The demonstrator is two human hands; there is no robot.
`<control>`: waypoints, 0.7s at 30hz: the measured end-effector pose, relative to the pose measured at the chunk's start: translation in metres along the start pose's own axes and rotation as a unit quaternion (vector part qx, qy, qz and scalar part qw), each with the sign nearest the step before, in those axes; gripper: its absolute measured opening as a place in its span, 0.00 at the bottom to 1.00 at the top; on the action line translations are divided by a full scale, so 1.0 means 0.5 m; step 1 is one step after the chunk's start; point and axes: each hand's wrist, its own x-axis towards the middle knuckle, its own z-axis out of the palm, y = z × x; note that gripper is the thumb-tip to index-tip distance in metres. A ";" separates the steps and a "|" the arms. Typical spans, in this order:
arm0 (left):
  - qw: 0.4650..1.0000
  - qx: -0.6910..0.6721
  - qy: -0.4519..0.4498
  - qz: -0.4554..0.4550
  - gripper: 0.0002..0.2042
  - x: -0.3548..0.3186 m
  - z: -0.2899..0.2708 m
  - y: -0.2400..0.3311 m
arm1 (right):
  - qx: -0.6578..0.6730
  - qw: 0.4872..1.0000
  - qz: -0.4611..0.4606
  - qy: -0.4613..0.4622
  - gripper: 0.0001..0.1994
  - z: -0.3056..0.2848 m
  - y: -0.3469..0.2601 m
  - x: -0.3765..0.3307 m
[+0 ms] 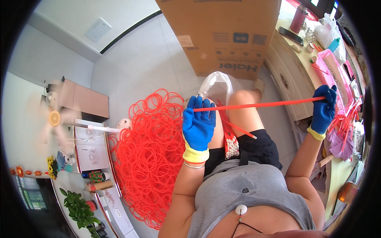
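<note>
A long red-orange flexible strip stretches taut between both hands, which wear blue gloves with yellow cuffs. My left hand grips its left end above my knee. My right hand pinches the other end near the table edge. A bundle of more red strips with white tips lies across my lap. On the floor to my left sits a large heap of red-orange rings.
A big cardboard box stands ahead, with a white plastic bag in front of it. The cream table at right holds a pink tray, a phone, a bottle and loose red strips. A cabinet and fan stand far left.
</note>
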 end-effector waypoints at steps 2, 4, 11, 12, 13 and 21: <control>0.999 0.017 -0.045 0.024 0.22 0.007 0.009 0.013 | -0.024 1.000 0.002 0.019 0.10 -0.040 0.027 0.003; 0.999 -0.005 -0.037 0.040 0.21 0.016 0.017 0.037 | -0.058 0.998 0.021 0.028 0.08 -0.063 0.061 0.008; 0.976 -0.213 -0.032 0.031 0.18 0.030 0.073 0.147 | 0.030 0.997 0.077 0.000 0.08 -0.082 0.231 0.042; 0.987 -0.149 -0.030 0.053 0.20 0.027 0.081 0.151 | 0.059 0.993 0.106 0.011 0.09 -0.058 0.246 0.039; 0.987 -0.135 -0.063 0.056 0.20 0.018 0.088 0.154 | 0.059 0.990 0.127 -0.010 0.10 -0.053 0.254 0.032; 0.934 0.173 -0.312 -0.030 0.17 -0.044 0.160 0.172 | -0.326 0.909 0.192 -0.176 0.20 0.028 0.245 -0.057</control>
